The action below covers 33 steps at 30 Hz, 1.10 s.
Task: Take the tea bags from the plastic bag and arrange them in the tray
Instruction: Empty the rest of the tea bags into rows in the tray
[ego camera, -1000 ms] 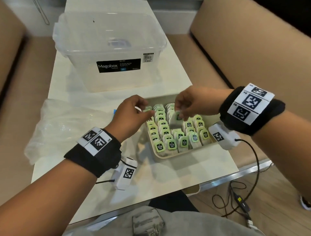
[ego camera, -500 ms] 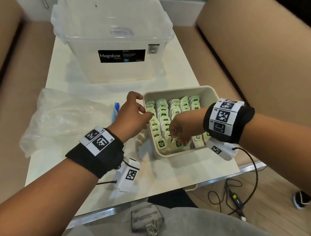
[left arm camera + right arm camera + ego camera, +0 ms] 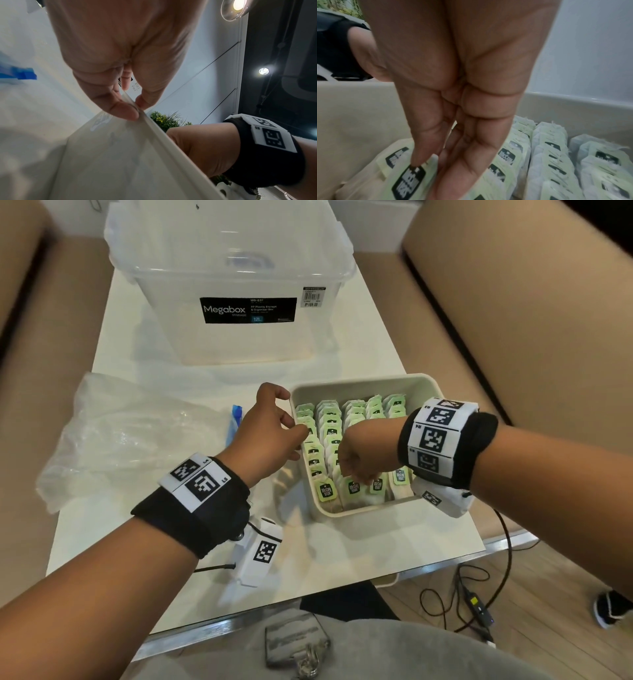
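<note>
A beige tray [image 3: 363,383] on the white table holds several rows of tea bags [image 3: 330,433] with green tags. My left hand [image 3: 274,426] pinches the tray's left rim [image 3: 163,135] between thumb and fingers [image 3: 123,112]. My right hand [image 3: 359,470] reaches down into the near end of the tray, fingers pointing down. Its thumb and fingers [image 3: 419,158] pinch a tea bag [image 3: 409,180] among the front row beside the tray wall [image 3: 351,115]. The clear plastic bag [image 3: 120,433] lies crumpled left of the tray; I see no tea bags in it.
A clear lidded Megabox storage box [image 3: 239,285] stands behind the tray. A blue strip [image 3: 236,419] lies at the bag's edge by my left hand. Brown seats flank the table. Cables [image 3: 479,604] trail on the floor at the right.
My right hand carried a tea bag from above the tray's middle down to the near row. My left hand settled on the tray's left rim and now pinches it.
</note>
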{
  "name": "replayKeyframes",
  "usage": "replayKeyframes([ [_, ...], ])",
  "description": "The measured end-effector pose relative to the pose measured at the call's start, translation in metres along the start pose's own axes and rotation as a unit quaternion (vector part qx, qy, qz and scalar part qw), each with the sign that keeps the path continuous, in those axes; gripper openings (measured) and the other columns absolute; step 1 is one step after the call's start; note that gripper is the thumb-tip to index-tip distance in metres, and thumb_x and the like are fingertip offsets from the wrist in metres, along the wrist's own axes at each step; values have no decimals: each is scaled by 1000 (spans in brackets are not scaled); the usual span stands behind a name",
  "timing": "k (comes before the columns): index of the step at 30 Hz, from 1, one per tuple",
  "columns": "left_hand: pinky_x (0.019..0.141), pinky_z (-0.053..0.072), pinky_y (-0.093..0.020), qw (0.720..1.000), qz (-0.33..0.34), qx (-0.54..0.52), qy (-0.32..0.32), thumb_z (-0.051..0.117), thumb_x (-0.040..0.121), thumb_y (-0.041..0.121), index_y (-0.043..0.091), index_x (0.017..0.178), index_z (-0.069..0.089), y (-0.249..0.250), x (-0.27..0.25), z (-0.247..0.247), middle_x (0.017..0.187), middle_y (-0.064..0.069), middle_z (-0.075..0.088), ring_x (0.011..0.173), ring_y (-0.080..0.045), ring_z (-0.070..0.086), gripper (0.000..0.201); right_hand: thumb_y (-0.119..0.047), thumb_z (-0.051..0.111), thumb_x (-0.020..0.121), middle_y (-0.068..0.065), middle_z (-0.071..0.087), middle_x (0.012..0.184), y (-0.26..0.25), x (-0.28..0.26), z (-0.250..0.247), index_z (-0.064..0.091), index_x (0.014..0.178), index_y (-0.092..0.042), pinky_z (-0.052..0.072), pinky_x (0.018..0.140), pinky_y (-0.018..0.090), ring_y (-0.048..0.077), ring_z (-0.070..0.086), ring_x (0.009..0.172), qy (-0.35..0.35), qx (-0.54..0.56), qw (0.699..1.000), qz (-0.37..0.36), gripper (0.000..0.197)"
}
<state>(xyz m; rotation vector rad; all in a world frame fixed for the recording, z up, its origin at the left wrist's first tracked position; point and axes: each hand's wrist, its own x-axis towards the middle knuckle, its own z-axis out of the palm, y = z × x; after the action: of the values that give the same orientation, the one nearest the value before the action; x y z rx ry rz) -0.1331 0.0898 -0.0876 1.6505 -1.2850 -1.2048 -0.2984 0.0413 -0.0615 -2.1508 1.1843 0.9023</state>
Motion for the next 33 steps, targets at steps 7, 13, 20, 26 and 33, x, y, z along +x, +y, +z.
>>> replayKeyframes([
  [7, 63, 60, -36, 1000, -8, -11, 7, 61, 90, 14, 13, 123, 38, 1, -4, 0, 80, -2, 56, 57, -17, 64, 40, -29, 64, 88, -10, 71, 78, 26, -43, -24, 70, 98, -23, 50, 66, 21, 3, 65, 70, 172, 43, 983, 47, 12],
  [13, 54, 57, -32, 999, -43, -31, -11, 64, 89, 15, 10, 115, 47, 2, -12, 2, 75, -5, 62, 61, -18, 65, 32, -27, 64, 89, 4, 66, 104, 87, -80, -4, 64, 107, -15, 43, 75, 27, 18, 58, 86, 353, 107, 907, 204, 22],
  [20, 45, 52, -26, 997, -69, -16, -28, 63, 89, 10, 7, 102, 56, 7, -15, 0, 85, -10, 65, 58, -19, 67, 15, -25, 58, 92, 12, 65, 105, 116, -68, 39, 62, 109, -9, 47, 80, 34, 29, 60, 96, 298, 142, 894, 304, 24],
  [26, 45, 55, -27, 998, -55, -16, -12, 59, 90, 0, 12, 83, 54, 11, -7, 1, 76, -8, 61, 44, -12, 63, 15, -13, 56, 91, 13, 68, 104, 116, -65, 39, 69, 106, -10, 49, 83, 34, 30, 62, 98, 349, 178, 870, 300, 20],
  [33, 47, 54, -26, 999, -50, -7, -10, 60, 89, 1, -2, 109, 58, 8, 2, 0, 81, -12, 65, 47, -14, 65, 20, -13, 54, 92, 12, 68, 101, 114, -58, 33, 67, 107, -12, 53, 85, 39, 30, 62, 94, 362, 191, 855, 319, 20],
])
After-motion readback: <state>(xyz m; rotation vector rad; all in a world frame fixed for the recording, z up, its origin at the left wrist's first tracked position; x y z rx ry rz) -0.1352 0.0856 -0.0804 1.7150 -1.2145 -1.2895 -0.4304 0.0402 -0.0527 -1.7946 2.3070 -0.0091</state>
